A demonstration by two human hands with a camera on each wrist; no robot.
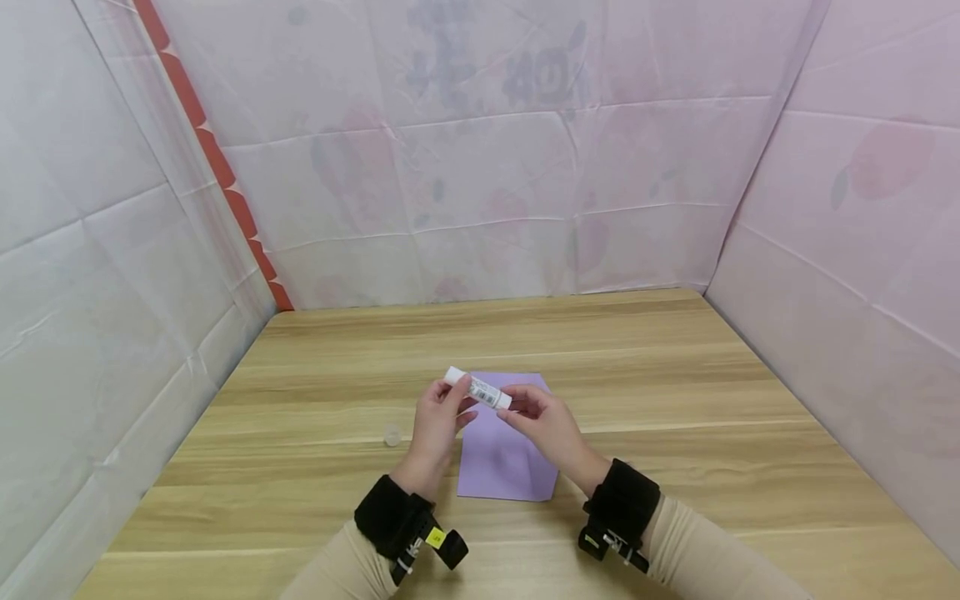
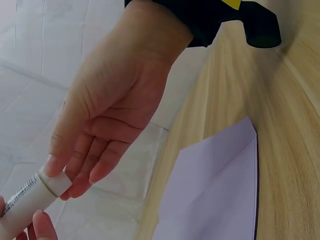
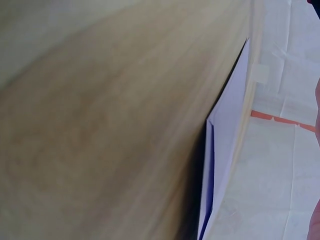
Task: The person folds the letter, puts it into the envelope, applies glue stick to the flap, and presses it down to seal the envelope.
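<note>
Both hands hold a white glue stick (image 1: 477, 388) with a barcode label just above a folded purple paper (image 1: 504, 454) lying on the wooden table (image 1: 675, 392). My left hand (image 1: 450, 398) pinches the stick's upper-left end; in the left wrist view the left hand's fingers (image 2: 75, 165) wrap that end of the glue stick (image 2: 30, 200), with the purple paper (image 2: 215, 190) below. My right hand (image 1: 517, 408) pinches the lower-right end. The right wrist view shows only the edge of the purple paper (image 3: 227, 135) and the table.
A small clear cap (image 1: 392, 434) lies on the table left of the hands; the cap (image 3: 259, 73) also shows past the paper in the right wrist view. Pale cloth walls (image 1: 480, 167) close in the table at the back and on both sides.
</note>
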